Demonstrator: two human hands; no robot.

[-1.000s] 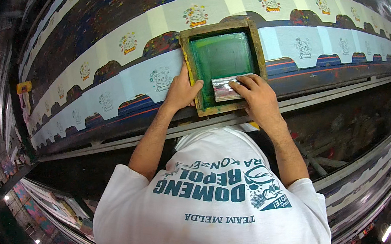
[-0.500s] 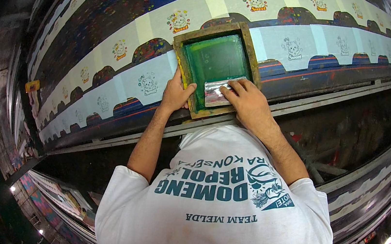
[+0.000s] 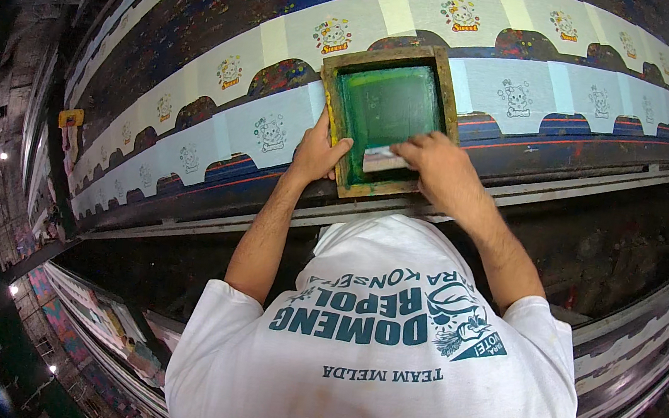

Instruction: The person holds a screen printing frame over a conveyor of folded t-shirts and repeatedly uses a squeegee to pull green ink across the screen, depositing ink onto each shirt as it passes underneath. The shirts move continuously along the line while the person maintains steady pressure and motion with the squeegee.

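A wooden screen-printing frame (image 3: 451, 98) lies over the near row of pale blue cut pieces. Its mesh (image 3: 389, 103) is green, with thicker green ink along the inner edges. My left hand (image 3: 320, 153) is closed around the frame's left side near the lower corner, thumb on top of the rim. Inside the frame, at its near end, my right hand (image 3: 443, 171) grips a small squeegee (image 3: 382, 161) with a pale, shiny face. The squeegee's right part is hidden under my fingers, and its lower edge is against the mesh.
Pale blue pieces (image 3: 536, 96) with outlined cartoon prints run along the table on both sides of the frame. Behind them is a row of whitish pieces (image 3: 493, 7) with coloured cartoon prints. A metal rail (image 3: 555, 182) edges the table. A yellow object (image 3: 71, 118) sits at the far left.
The squeegee has tilted, so less of its face shows, and my right hand has turned with it. My left hand keeps its hold on the frame. The whole view has shifted slightly.
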